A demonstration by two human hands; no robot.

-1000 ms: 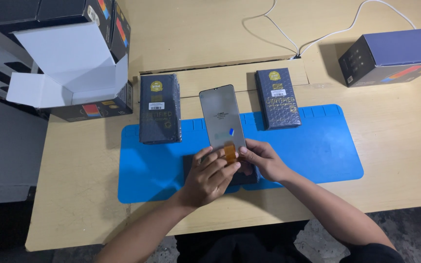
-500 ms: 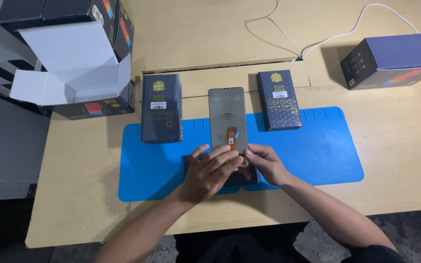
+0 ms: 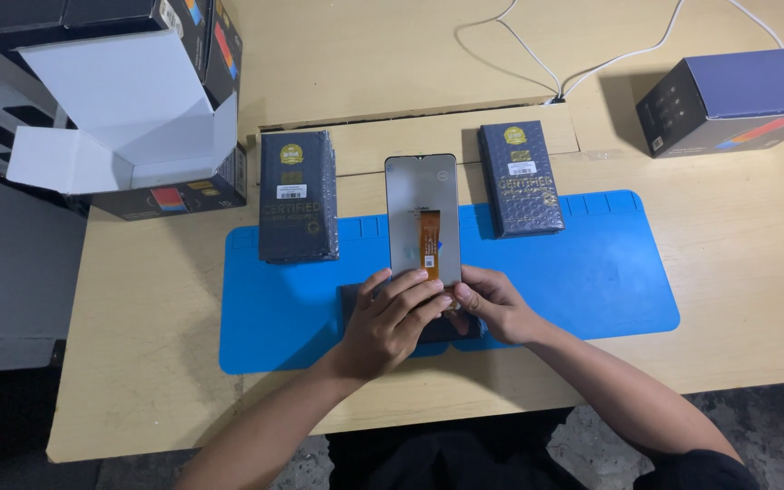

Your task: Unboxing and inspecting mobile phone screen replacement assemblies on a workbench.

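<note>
Both hands meet at the centre of the blue work mat [image 3: 592,272], which lies on a light wooden table [image 3: 156,308]. The left hand [image 3: 390,319] is closed over the lower end of a phone display panel [image 3: 422,218], fingers curled across its bottom edge. The right hand [image 3: 492,306] grips the same lower end from the 3 o'clock side, thumb and fingertips pressed to the panel's corner. The panel stands lengthwise toward 12 o'clock, grey back facing the camera, with an orange flex ribbon [image 3: 430,243] running down its middle. Under the hands a dark flat piece [image 3: 451,328] rests on the mat; what it is cannot be told.

At the panel's 9 o'clock, a dark slim box [image 3: 297,195] with a gold seal overlaps the mat's upper edge. At its 3 o'clock lies a second dark slim box [image 3: 521,179] of the same kind, just beside the panel. At 10 o'clock, well apart, an open carton with white flaps [image 3: 129,127] sits at the table's corner. At 2 o'clock a closed purple-topped box [image 3: 737,95] stands near white cables [image 3: 583,68].
</note>
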